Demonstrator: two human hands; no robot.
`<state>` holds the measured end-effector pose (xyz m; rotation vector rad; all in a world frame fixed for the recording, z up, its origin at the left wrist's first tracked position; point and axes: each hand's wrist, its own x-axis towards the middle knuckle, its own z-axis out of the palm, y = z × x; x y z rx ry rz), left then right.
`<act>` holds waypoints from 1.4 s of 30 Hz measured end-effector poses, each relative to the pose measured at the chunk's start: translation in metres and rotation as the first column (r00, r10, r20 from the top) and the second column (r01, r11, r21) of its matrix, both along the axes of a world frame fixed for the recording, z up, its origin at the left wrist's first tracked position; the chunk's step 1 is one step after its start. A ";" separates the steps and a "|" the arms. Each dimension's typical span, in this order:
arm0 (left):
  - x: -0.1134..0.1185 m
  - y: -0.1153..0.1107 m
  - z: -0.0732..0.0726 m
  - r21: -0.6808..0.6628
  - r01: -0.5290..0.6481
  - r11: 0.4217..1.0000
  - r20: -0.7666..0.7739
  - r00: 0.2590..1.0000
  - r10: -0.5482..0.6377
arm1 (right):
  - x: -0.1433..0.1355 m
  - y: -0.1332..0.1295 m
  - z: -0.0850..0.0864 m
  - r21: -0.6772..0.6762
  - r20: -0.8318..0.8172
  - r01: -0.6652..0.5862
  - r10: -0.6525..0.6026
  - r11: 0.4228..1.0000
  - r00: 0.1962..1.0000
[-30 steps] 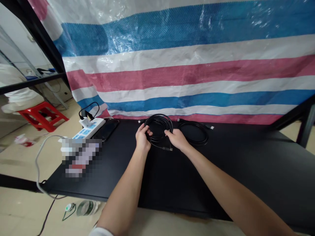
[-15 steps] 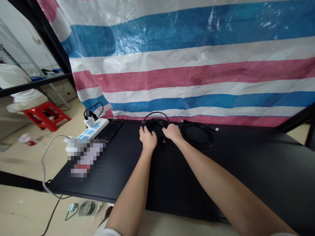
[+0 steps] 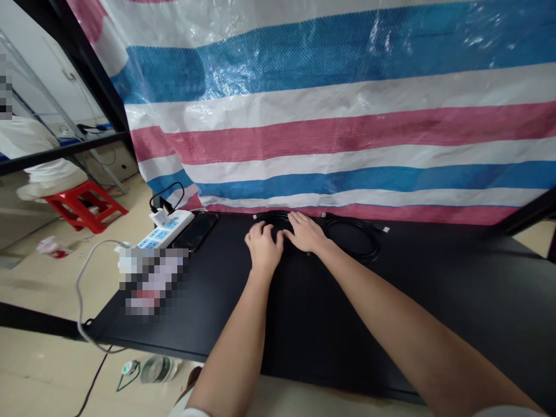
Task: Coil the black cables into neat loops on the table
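Note:
A coiled black cable (image 3: 274, 215) lies at the back of the black table (image 3: 313, 324), partly hidden under my hands. My left hand (image 3: 264, 248) rests on the coil's left side with its fingers spread. Across the coil's right side my right hand (image 3: 306, 233) lies flat, fingers stretched out, its thumb close to the left hand's thumb. A pale-tipped connector (image 3: 256, 216) of this cable pokes out at the far left. Just right of my right hand sits a second black cable coil (image 3: 369, 253), touched by neither hand.
On the left stand a white power strip (image 3: 167, 227) with plugs and a dark phone (image 3: 198, 230); a blurred-out item (image 3: 154, 284) lies nearer. A striped tarp (image 3: 339, 136) hangs behind. Beyond the frame, a person in white sits on a red stool (image 3: 84, 200).
The loop that stood up from the coil now lies down. My right hand has gone from gripping the cable to lying flat over it; my left hand's fingers have spread.

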<state>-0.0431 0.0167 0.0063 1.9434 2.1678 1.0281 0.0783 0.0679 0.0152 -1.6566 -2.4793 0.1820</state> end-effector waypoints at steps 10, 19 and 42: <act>0.001 -0.002 -0.002 -0.212 0.325 0.922 -0.018 0.942 -0.336 | 0.023 0.019 -0.031 0.115 -0.350 -0.039 0.078 0.993 0.933; 0.002 -0.004 -0.004 -0.091 0.474 0.876 -0.072 0.874 -0.480 | 0.091 -0.016 -0.022 0.326 -0.575 0.231 -0.002 0.917 0.818; 0.005 0.006 -0.014 0.260 0.168 0.951 0.092 0.976 -0.197 | 0.188 -0.033 -0.037 -0.226 -0.500 0.745 -0.731 0.628 0.464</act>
